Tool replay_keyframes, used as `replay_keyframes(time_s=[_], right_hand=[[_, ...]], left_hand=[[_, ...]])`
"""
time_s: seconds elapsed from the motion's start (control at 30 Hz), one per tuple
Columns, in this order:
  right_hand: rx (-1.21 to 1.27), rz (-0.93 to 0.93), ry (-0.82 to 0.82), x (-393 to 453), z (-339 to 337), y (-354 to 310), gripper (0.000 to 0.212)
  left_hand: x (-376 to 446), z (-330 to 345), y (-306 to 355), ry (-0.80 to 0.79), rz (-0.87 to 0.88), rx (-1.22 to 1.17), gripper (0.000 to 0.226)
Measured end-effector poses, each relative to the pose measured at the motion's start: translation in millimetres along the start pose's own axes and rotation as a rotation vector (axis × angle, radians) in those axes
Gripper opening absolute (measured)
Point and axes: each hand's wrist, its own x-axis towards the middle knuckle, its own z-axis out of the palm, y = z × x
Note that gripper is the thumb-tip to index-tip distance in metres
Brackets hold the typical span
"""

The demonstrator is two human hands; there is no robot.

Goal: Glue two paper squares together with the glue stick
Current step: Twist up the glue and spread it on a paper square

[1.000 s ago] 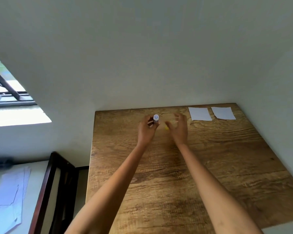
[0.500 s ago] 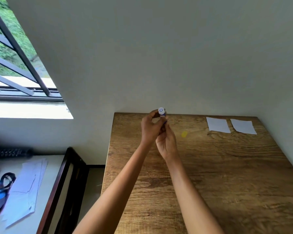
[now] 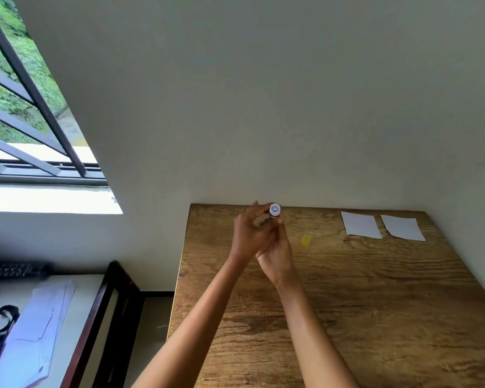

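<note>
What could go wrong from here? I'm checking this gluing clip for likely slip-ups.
1. Both hands, left hand and right hand, hold the glue stick in the air; it could slip and drop onto the wooden table.
2. The yellow cap lies loose on the table and might roll away.
3. The two paper squares sit near the far right edge, so a reach could nudge them off.

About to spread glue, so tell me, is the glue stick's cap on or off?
Off. The yellow cap lies on the table, while both hands hold the glue stick.

Head view, down over table (image 3: pixel 375 303)
</note>
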Motion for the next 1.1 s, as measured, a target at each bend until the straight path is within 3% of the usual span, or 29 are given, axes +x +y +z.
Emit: replay_keyframes(time_s=[0.27, 0.47, 0.63, 0.87, 1.1], right_hand=[[0.018, -0.044, -0.012, 2, -5, -5, 0.034], [-0.022, -0.104, 0.084, 13, 2, -10, 0.037], [0.018, -0.074, 0.008, 7, 2, -13, 0.034], [-0.098, -0.127, 0.073, 14, 17, -29, 0.036], [-0.074, -0.092, -0.015, 10, 9, -33, 0.047]], left_hand=[[1, 4, -2, 0.041, -0.089, -0.085, 0.015], [3, 13, 13, 0.023, -0.040, -0.085, 0.014], [11, 13, 8, 0.079, -0.113, -0.070, 0.020], [17, 25, 13, 0.049, -0.104, -0.013, 0.020], [18, 26, 15, 0.100, -0.092, -0.061, 0.024]])
